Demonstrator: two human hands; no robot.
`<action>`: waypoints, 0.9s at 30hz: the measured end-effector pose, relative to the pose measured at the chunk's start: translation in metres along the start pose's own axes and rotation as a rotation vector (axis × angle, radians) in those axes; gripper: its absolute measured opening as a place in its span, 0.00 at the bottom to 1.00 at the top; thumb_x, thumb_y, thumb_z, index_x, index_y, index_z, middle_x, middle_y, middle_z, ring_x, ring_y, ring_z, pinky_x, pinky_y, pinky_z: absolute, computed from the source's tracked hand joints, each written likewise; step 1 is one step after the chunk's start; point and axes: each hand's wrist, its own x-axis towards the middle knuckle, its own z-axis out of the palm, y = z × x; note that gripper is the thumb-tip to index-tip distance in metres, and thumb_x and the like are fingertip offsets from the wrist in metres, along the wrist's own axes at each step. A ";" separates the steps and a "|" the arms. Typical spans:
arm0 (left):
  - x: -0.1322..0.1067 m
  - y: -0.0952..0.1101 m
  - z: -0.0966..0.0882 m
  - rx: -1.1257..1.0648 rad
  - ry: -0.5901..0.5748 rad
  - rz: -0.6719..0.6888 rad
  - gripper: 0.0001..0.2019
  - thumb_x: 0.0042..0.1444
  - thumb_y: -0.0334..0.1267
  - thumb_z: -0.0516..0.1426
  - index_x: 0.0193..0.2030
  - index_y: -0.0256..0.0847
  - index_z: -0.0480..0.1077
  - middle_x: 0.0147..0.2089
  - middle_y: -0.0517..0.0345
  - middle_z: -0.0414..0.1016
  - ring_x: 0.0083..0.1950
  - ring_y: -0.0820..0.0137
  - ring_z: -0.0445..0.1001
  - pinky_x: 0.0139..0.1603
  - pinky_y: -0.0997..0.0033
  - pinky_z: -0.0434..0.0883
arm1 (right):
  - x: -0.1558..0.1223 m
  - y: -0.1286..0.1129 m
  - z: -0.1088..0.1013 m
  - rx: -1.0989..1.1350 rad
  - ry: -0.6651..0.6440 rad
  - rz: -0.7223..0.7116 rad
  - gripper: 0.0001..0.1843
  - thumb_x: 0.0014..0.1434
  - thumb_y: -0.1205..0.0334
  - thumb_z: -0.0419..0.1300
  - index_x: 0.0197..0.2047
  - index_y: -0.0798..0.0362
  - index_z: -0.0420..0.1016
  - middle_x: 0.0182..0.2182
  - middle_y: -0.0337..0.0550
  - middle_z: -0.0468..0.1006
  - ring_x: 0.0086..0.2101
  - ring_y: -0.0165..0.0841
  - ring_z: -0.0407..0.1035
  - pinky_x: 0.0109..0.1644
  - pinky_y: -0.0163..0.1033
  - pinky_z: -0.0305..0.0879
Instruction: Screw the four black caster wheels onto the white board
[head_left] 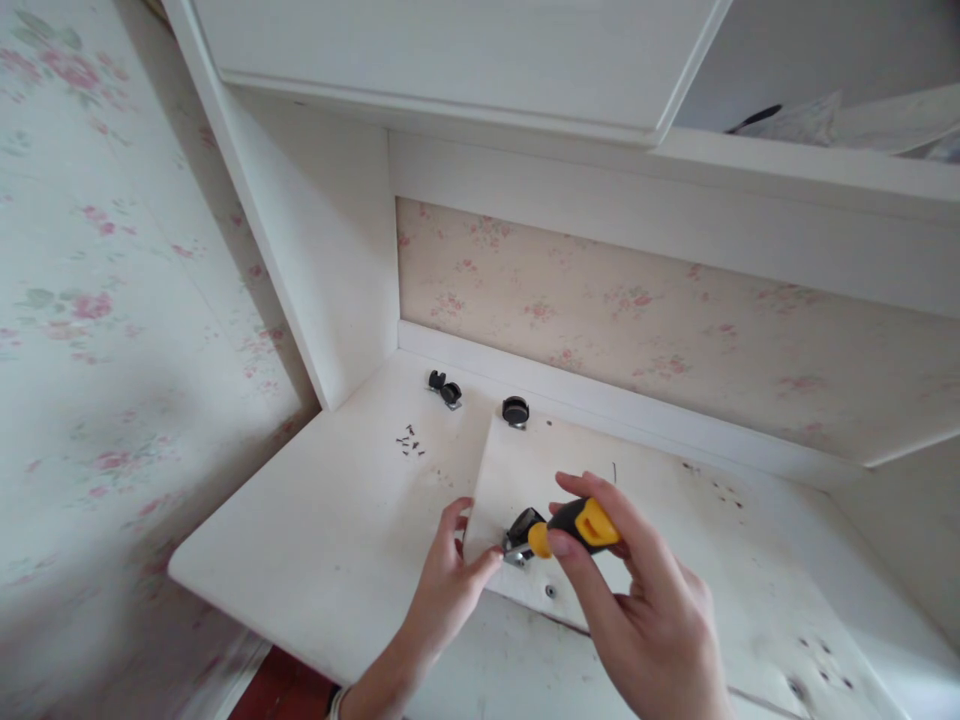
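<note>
My right hand (637, 590) is closed round a yellow and black screwdriver (574, 525), whose tip points at a dark metal caster fitting (521, 535) on a white board (525, 470). My left hand (450, 575) pinches the corner of that board beside the fitting, fingers pressed against its edge. The board lies flat on a white desk top (337, 530).
Two black casters (445, 389) (515, 410) sit near the back of the desk. Several small dark screws (409, 442) lie scattered to their left. A white cabinet and shelf (465, 60) hang overhead. Floral wallpaper (90, 300) covers the left wall and the back.
</note>
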 end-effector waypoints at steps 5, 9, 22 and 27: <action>0.001 -0.002 -0.001 -0.005 -0.020 -0.013 0.28 0.54 0.37 0.63 0.59 0.44 0.58 0.49 0.53 0.74 0.46 0.64 0.78 0.45 0.66 0.73 | -0.004 -0.007 -0.009 0.077 0.063 0.013 0.23 0.63 0.65 0.61 0.61 0.47 0.69 0.44 0.45 0.82 0.39 0.35 0.80 0.36 0.34 0.79; 0.001 -0.005 -0.002 -0.002 -0.034 -0.006 0.30 0.54 0.38 0.63 0.61 0.44 0.57 0.50 0.52 0.75 0.46 0.63 0.78 0.46 0.65 0.72 | -0.014 -0.011 -0.015 0.212 0.233 0.085 0.26 0.61 0.68 0.61 0.62 0.47 0.67 0.51 0.50 0.78 0.42 0.40 0.79 0.42 0.44 0.81; 0.000 -0.007 0.000 0.059 -0.017 0.029 0.30 0.55 0.42 0.64 0.61 0.43 0.56 0.47 0.54 0.75 0.43 0.65 0.78 0.43 0.68 0.72 | -0.001 0.006 -0.012 0.037 0.056 -0.179 0.32 0.60 0.77 0.59 0.65 0.46 0.63 0.56 0.48 0.75 0.50 0.36 0.75 0.49 0.40 0.76; 0.013 -0.014 -0.024 0.300 0.076 0.041 0.26 0.60 0.55 0.56 0.59 0.41 0.62 0.48 0.50 0.76 0.30 0.69 0.75 0.31 0.69 0.69 | -0.005 0.007 -0.014 0.062 0.103 -0.150 0.33 0.58 0.77 0.61 0.65 0.46 0.64 0.56 0.48 0.75 0.50 0.38 0.75 0.49 0.43 0.77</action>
